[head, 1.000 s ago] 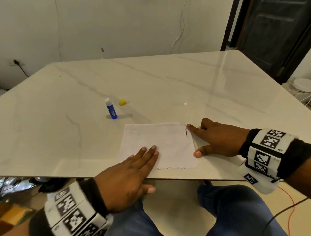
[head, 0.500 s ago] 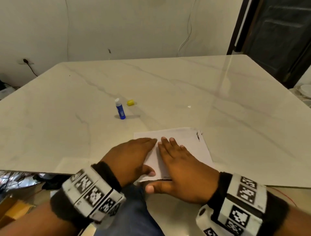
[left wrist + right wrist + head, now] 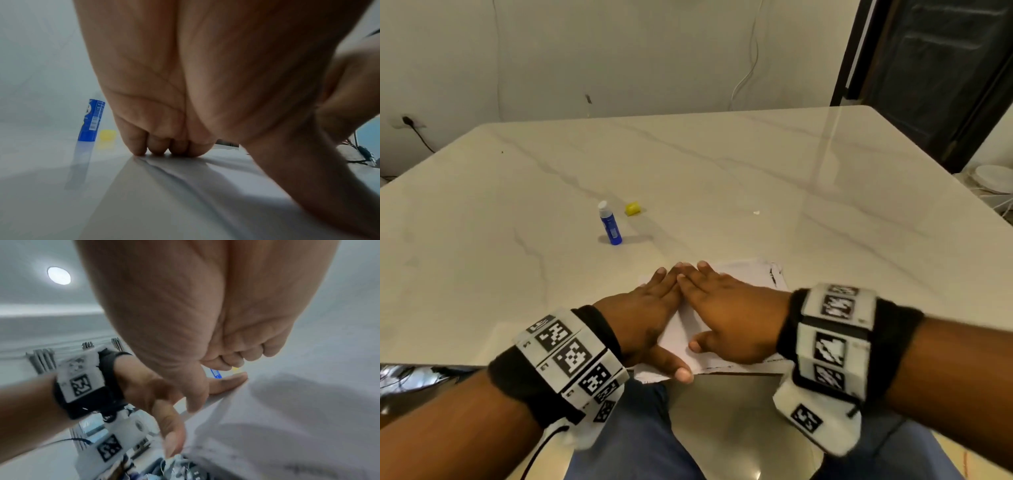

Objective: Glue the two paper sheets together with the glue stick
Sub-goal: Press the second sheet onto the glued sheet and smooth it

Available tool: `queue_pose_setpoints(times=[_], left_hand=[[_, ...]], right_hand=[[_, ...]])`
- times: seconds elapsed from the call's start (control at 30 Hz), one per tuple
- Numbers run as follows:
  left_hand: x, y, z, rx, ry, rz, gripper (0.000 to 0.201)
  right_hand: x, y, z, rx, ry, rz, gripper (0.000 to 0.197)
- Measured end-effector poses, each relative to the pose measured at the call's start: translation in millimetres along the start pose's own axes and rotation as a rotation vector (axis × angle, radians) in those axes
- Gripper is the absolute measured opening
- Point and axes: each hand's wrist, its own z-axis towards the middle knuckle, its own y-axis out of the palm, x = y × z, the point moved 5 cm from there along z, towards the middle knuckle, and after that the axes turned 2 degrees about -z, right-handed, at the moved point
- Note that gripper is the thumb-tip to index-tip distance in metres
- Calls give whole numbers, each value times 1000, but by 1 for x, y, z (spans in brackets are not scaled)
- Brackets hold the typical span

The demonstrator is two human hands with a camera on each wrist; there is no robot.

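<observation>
The white paper sheets [image 3: 751, 275] lie stacked at the table's near edge, their front edge hanging slightly over it. My left hand [image 3: 654, 301] and right hand [image 3: 722, 301] lie flat on the stack side by side, fingers straight and index fingers touching. The left thumb reaches along the paper's near edge. In the left wrist view the fingertips [image 3: 158, 146] press on the paper [image 3: 185, 194], which shows a slight ridge. The blue glue stick [image 3: 610, 224] stands upright and uncapped beyond the paper to the left, with its yellow cap [image 3: 633, 209] lying just behind it.
The pale marble table [image 3: 722, 171] stretches far beyond the paper. A tiny white scrap [image 3: 756, 212] lies mid-table. A dark door [image 3: 935, 68] stands at the back right, and my knees in blue jeans [image 3: 640, 438] sit under the near edge.
My right hand left the paper's right edge and came to lie flat on the sheet beside the left hand. Both hands then slid a little forward over the paper.
</observation>
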Motion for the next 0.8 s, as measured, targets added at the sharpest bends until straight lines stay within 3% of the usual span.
queue_pose_setpoints(times=[0.13,0.33,0.63,0.8], left_hand=[[-1,0,0,39,-31,23,140],[-8,4,-4,91,-15,40,138],[-15,9,-7,114,-26,21,136],[-13,9,-7,113,-25,5,136]], right_hand=[[12,2,14,-101,10,-91,106],[51,9,-9,-98,49,-75,129],[86,15,-30,-100,68,-105,130],[74,7,-37,52,68,-134,134]])
